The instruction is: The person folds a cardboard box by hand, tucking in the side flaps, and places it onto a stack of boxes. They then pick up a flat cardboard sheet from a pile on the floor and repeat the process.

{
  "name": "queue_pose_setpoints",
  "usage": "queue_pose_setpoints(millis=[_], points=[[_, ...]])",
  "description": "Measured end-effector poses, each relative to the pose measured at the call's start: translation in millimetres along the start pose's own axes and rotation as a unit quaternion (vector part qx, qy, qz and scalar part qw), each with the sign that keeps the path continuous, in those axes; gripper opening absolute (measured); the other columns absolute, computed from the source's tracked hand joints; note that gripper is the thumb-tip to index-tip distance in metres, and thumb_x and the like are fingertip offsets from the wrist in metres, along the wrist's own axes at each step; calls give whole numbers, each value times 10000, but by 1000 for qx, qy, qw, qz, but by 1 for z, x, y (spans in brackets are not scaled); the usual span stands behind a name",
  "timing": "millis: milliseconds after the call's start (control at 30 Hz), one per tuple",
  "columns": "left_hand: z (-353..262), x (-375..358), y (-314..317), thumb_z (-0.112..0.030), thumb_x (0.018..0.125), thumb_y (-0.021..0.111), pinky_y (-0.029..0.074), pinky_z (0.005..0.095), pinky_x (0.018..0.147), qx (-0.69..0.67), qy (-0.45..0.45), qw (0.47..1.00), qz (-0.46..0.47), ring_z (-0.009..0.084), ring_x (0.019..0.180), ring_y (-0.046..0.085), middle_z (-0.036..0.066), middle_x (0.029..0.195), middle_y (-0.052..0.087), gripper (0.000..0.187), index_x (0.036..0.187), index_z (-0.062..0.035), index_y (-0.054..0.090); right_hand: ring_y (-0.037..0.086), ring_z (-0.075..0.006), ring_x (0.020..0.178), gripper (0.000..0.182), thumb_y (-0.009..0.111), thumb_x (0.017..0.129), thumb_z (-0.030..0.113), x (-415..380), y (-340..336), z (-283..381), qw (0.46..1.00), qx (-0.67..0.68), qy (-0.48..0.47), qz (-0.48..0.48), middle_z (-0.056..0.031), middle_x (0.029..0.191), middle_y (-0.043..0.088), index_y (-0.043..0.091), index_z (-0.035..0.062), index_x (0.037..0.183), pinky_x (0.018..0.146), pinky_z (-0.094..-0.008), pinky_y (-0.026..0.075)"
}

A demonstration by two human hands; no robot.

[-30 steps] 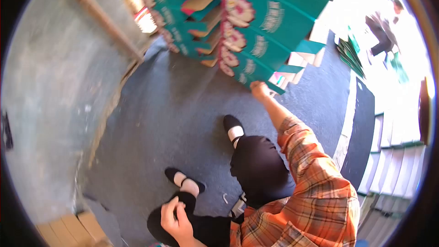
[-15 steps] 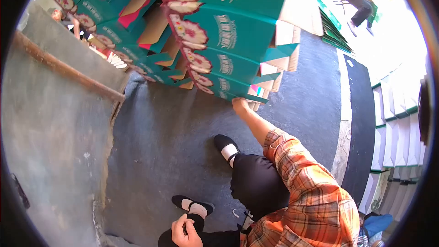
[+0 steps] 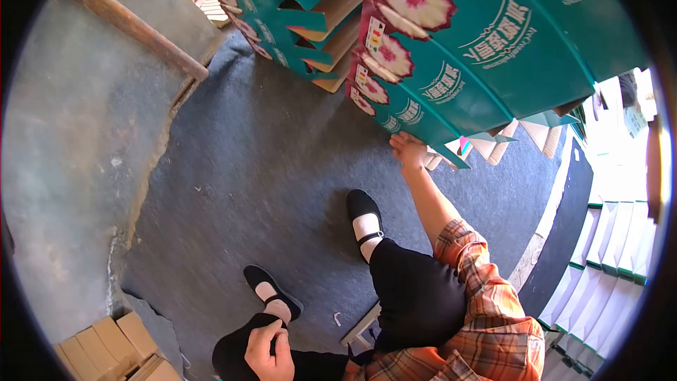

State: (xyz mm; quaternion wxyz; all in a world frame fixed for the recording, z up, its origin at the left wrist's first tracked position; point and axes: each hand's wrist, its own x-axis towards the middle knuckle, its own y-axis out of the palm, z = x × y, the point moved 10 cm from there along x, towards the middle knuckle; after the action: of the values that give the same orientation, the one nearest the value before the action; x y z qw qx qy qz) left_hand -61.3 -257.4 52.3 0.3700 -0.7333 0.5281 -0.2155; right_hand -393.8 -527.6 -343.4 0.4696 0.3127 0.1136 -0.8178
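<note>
Since half a second ago, the stack of teal cartons (image 3: pixel 493 49) has shifted rightward across my remote view, looming larger ahead of the black shoes (image 3: pixel 362 202). My right hand (image 3: pixel 409 149) touches its near lower edge, fingers extended, grip unclear; my left hand (image 3: pixel 270 353) curls loosely over a knee (image 3: pixel 233 346), contents impossible to tell, with brown cardboard (image 3: pixel 99 349) beyond at lower left.

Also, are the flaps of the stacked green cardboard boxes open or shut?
Open at the visible ends: the green cardboard boxes have flaps sticking outward, pale inner sides exposed.
</note>
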Motion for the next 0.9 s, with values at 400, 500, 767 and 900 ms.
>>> queue_pose_setpoints(millis=[400, 500, 767, 900], points=[[69, -9, 40, 44, 737, 618, 474, 297, 615, -40, -36, 998, 26, 223, 667, 606, 120, 731, 620, 199, 932, 17, 645, 672, -229, 847, 227, 494, 934, 134, 24, -6, 13, 998, -31, -61, -4, -143, 1021, 673, 574, 5, 1103, 624, -340, 446], [73, -11, 35, 40, 743, 614, 470, 296, 616, -35, -43, 998, 22, 225, 668, 603, 119, 736, 623, 191, 931, 18, 644, 666, -237, 879, 238, 519, 919, 115, 28, -5, 15, 997, -45, -55, 7, -152, 1059, 662, 574, 8, 1125, 651, -345, 446], [98, -30, 16, 44, 756, 603, 475, 300, 624, -27, -66, 997, -6, 244, 670, 601, 128, 741, 622, 185, 935, 21, 643, 637, -286, 993, 405, 383, 945, 249, 43, -6, 8, 996, 19, -50, 74, -157, 1181, 625, 518, -1, 1233, 695, -347, 447], [110, -54, -10, 49, 765, 606, 486, 305, 630, -1, -76, 996, -55, 250, 683, 610, 135, 773, 626, 185, 944, 20, 642, 623, -275, 999, 419, 357, 939, 234, 89, -17, -11, 995, -61, -26, 78, -108, 1283, 572, 465, 47, 1298, 738, -396, 427]])
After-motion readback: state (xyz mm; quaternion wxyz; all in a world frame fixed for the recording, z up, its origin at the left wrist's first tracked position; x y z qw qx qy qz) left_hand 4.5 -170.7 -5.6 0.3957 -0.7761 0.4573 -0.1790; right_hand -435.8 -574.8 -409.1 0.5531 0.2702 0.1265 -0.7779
